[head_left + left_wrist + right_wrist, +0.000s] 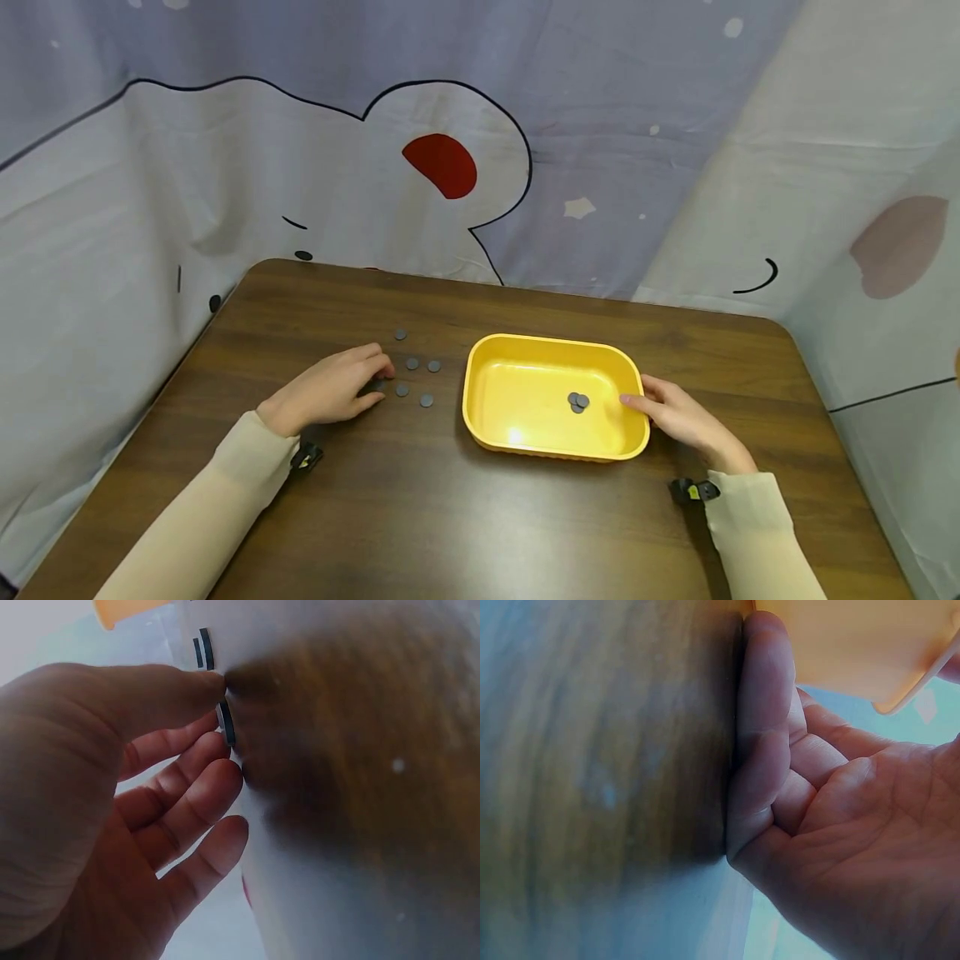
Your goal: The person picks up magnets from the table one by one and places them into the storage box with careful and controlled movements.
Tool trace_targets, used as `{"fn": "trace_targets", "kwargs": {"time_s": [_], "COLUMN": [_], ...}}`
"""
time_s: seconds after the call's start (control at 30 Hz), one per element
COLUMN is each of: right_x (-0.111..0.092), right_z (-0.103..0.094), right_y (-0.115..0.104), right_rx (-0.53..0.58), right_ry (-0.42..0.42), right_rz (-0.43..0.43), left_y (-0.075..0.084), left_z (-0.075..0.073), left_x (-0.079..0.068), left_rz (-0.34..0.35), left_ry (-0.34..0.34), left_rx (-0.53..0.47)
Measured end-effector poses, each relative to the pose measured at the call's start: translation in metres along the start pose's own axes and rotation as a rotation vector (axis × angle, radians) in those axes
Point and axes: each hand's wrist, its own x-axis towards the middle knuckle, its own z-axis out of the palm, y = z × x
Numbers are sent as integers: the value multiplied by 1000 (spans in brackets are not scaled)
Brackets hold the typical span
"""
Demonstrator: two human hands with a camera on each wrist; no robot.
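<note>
The left hand (pixel 330 390) rests low over the surface (pixel 420 517), its thumb and fingers loosely bent and apart around one grey disc (pixel 226 724); whether they press on the disc I cannot tell. That low pose suits so thin a piece, which offers only its edge to the fingertips. The right hand (pixel 678 412) grips the yellow tray (pixel 510 400) by the end nearer the surface's right edge, thumb inside the rim and fingers outside, most likely to keep the tray from sliding.

Just beyond the left hand, towards the tray, five loose discs (pixel 412 364) lie flat and apart from one another, perhaps so that each can be got at singly. The tray sits between the hands, its long side roughly along the surface's far edge and well in from both far corners. Its open top leaves the inside within reach. Three more discs (pixel 577 402) lie together on its floor, nearer the right hand's end. Past the far edge hangs a printed cloth (pixel 600 167).
</note>
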Motion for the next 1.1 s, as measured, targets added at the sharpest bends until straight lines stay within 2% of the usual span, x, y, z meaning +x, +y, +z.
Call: {"fn": "trace_targets", "kwargs": {"time_s": [0.33,0.77,0.93,1.1], "right_x": [0,0,0,0], "right_z": [0,-1,-1,-1], "right_y": [-2,-1,-1,1], "right_rx": [-11,-18,-16,-9], "right_ry": [8,16,12,12], "right_rz": [15,26,10,14], "left_y": [-2,-3,-1,9], "left_z": [-1,0,-3,-15], "left_x": [0,4,11,29], "left_rz": [-35,-4,31,57], "left_ry": [-5,-15,5,14], "left_rx": [-1,0,8,11]}}
